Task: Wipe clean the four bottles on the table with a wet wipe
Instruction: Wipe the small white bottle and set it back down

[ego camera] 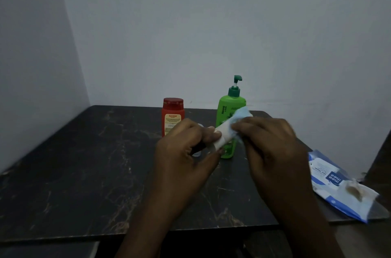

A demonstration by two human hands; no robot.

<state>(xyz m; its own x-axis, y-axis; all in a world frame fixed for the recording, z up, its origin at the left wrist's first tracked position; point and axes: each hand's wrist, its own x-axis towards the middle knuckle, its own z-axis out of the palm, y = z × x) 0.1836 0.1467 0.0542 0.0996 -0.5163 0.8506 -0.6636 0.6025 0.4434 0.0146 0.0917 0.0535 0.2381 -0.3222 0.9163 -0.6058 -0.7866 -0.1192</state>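
Observation:
My left hand (186,152) grips a small white bottle (222,134), held tilted above the dark table (84,162). My right hand (268,143) presses a pale blue wet wipe (240,117) against the bottle's upper end. Behind my hands a red bottle (172,115) with a red cap stands upright. A green pump bottle (230,109) stands to its right, partly hidden by the white bottle and wipe. Something small with a dark part shows under my left fingers (197,148); I cannot tell what it is.
A blue and white wet-wipe pack (336,185) lies at the table's right edge, partly overhanging it. Grey walls close off the back and the left side. The table's front edge runs just below my wrists.

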